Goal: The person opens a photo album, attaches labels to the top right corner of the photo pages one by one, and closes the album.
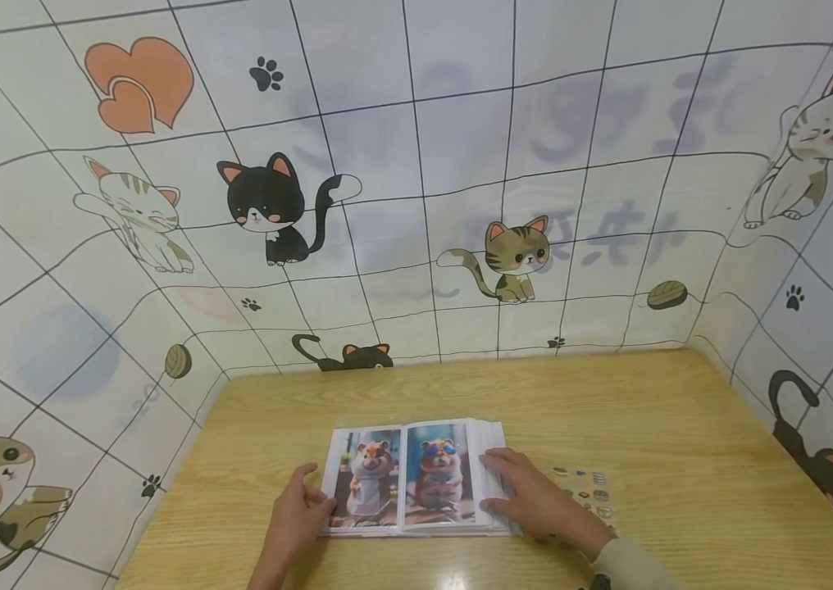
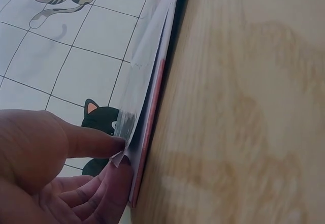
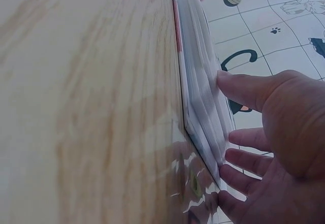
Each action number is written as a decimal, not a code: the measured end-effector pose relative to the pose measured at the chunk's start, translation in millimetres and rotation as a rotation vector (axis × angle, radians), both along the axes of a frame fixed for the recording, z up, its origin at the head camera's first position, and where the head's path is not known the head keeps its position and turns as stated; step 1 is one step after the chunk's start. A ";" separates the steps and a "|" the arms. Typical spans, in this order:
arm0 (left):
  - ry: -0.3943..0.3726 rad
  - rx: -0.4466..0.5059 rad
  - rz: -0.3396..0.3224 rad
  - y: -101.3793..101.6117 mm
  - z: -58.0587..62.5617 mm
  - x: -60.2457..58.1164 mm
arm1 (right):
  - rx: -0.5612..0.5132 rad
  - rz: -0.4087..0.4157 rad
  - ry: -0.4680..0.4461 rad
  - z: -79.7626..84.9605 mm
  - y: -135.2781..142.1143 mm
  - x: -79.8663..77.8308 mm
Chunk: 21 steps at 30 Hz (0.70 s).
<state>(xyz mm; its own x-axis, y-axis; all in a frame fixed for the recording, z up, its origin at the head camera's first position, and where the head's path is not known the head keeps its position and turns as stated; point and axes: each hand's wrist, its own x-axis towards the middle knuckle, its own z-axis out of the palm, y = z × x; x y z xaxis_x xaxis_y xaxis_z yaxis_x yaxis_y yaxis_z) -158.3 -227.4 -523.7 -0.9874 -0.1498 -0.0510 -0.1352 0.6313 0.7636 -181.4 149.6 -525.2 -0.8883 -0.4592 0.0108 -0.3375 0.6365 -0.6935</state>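
photo album (image 1: 416, 479) open on table (image 1: 645, 426); left hand (image 1: 297, 516): grip pinching left leaf (image 2: 138, 92), seemingly to hold it off cover (image 2: 147, 132); right hand (image 1: 523, 492): grip wide against stacked pages (image 3: 205, 87), presumably steadying them

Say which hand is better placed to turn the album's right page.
Probably the right hand: its fingers lie at the outer edge of the right page. The left hand pinches the left page by its edge, so would need to release and reach across.
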 end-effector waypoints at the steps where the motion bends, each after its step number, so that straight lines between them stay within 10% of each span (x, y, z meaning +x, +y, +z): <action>1: -0.004 0.001 -0.002 0.2 -0.2 -0.3 | -0.003 0.000 0.001 0.1 0.1 0.1; 21: 0.055 -0.102 -0.010 5.0 3.0 3.6 | 0.004 0.023 0.038 -2.0 2.0 0.7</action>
<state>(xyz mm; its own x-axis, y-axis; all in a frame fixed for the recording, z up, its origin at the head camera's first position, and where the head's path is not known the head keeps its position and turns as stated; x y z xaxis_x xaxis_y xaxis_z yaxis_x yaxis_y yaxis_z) -154.7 -222.4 -520.7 -0.9898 -0.1414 0.0180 -0.0882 0.7070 0.7017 -180.6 151.6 -527.2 -0.8766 -0.4794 0.0424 -0.3779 0.6310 -0.6775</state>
